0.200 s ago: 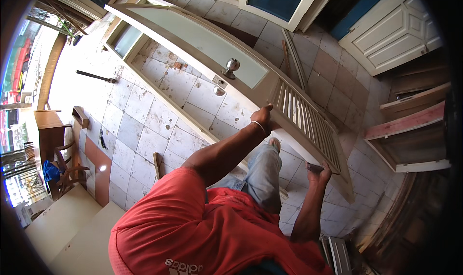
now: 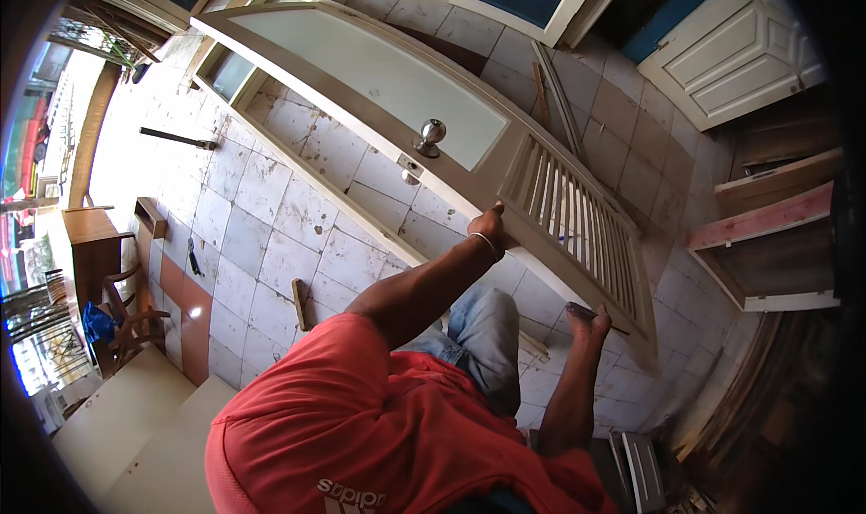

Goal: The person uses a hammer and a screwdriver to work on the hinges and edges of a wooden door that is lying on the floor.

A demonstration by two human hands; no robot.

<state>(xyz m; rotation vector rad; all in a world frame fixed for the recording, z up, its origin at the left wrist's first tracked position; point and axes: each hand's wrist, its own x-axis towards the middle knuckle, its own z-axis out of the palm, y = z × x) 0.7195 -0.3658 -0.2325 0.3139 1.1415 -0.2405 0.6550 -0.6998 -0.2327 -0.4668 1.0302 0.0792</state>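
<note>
A cream door (image 2: 517, 165) with a frosted glass panel, a round metal knob (image 2: 431, 137) and a louvred lower part (image 2: 577, 225) leans at a slant in front of me. My left hand (image 2: 490, 228) is closed on its near edge, beside the louvres, with a pale band at the wrist. Close to the door's lower corner, my right hand (image 2: 590, 325) is closed around a dark hand tool (image 2: 578, 310). A thin dark shaft shows beyond the fingers; its exact kind is unclear. Beneath the door lies a cream door frame (image 2: 316, 188) on the tiled floor.
A hammer (image 2: 179, 139) lies on the tiles to the left, with a short wood piece (image 2: 299, 305) nearer me. A wooden chair (image 2: 135, 320) stands far left. Old wooden frames (image 2: 767, 234) and a panelled white door (image 2: 722, 54) are at right. Long strips (image 2: 557, 99) lie beyond the door.
The door has tilted a little, showing more of its glass and louvres. My right hand has shifted slightly left and down, and the tool's thin shaft now shows.
</note>
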